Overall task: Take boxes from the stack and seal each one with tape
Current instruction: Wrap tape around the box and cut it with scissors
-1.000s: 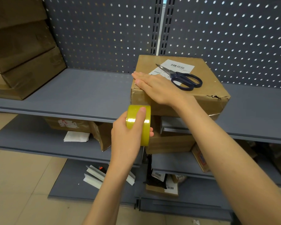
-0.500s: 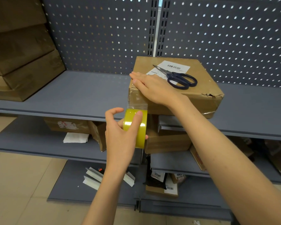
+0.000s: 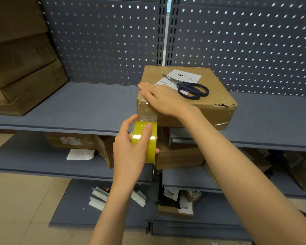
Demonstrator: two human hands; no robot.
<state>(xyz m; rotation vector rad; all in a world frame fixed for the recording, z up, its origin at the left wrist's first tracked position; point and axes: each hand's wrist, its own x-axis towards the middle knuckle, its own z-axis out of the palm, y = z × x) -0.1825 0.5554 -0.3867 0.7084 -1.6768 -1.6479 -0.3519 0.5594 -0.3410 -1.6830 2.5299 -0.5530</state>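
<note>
You can read no words; the white label (image 3: 182, 77) on the box (image 3: 210, 101), center frame, shows only a barcode.

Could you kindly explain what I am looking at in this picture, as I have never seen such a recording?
There is no machine here: a camera worn on a person's head looks down at their two bare hands. A cardboard box sits on a grey shelf, with dark-handled scissors lying on top of it. The right hand presses flat on the box's near left edge. The left hand has its grip round a yellow tape roll, and clear tape runs from the roll up the box's front.
</note>
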